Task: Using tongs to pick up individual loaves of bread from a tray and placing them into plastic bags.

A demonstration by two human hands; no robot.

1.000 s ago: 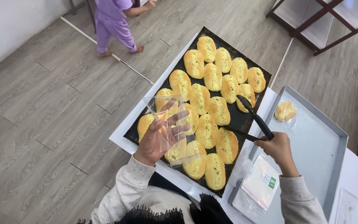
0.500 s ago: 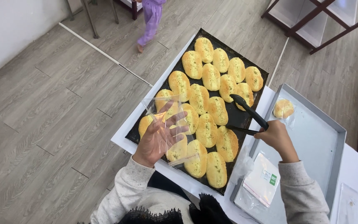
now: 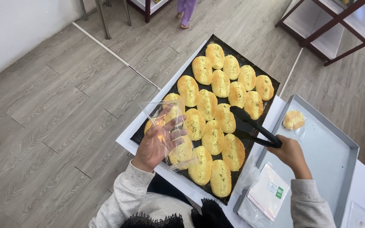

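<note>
A black baking tray [image 3: 271, 83] holds several golden oval bread rolls [image 3: 213, 107] flecked with herbs. My left hand [image 3: 159, 141] hovers over the tray's near left corner and holds an open clear plastic bag [image 3: 162, 119] above the rolls. My right hand [image 3: 291, 153] grips black tongs [image 3: 250, 126], whose tips rest over the rolls at the tray's right side. One bagged roll [image 3: 294, 120] lies at the far end of the grey metal tray [image 3: 339, 164] on the right.
A stack of clear bags [image 3: 268, 194] lies at the grey tray's near end. Both trays sit on a white table [image 3: 125, 141]. Beyond is wood-look floor, a metal rack [image 3: 330, 25], and a small person's legs [image 3: 186, 10] at the top.
My view has shifted slightly, and the tongs have moved down-left over the rolls. The small person in purple has walked farther away toward the top. My left hand still holds the bag.
</note>
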